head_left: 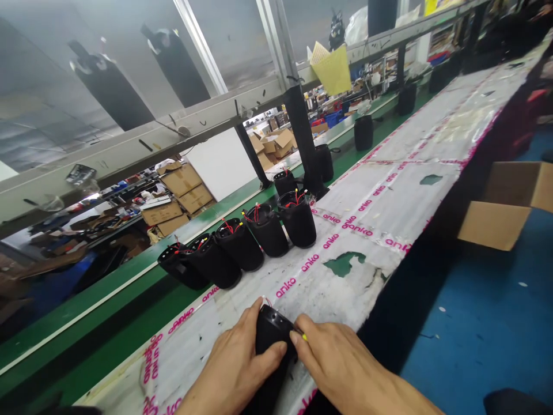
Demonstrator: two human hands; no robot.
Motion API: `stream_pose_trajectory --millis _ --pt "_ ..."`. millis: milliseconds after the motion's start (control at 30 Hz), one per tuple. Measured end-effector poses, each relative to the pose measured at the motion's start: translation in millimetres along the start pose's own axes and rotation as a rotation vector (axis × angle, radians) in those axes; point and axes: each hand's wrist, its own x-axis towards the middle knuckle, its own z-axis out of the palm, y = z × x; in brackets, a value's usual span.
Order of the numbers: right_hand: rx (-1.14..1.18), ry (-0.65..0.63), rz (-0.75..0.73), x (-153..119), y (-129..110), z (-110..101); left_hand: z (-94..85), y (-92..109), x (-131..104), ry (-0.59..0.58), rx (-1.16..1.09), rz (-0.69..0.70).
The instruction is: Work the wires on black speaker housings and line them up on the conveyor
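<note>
Dark cylinder (270, 331), hard smooth rim, at the near edge of the surface (319, 294).
From here I see the left hand (239, 354) clamped round its side, the right hand (332, 351) pinching a small yellow piece (305, 337) beside the rim; matching cylinders (298, 223) sprouting red wires (232, 226) line the far edge of the torn, pink-printed white covering (367, 199).
</note>
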Motion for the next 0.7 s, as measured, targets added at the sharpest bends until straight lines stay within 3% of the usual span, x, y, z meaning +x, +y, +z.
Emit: stream_pose_trajectory --millis 200,700 --pt "-0.106 -0.127 -0.002 1.3 -6.1 -5.8 -2.5 5.4 1.2 0.029 -0.031 0.008" --pt "-0.229 -0.206 -0.08 3.2 -11.4 -19.3 5.5 3.0 -1.6 0.04 -0.033 0.03"
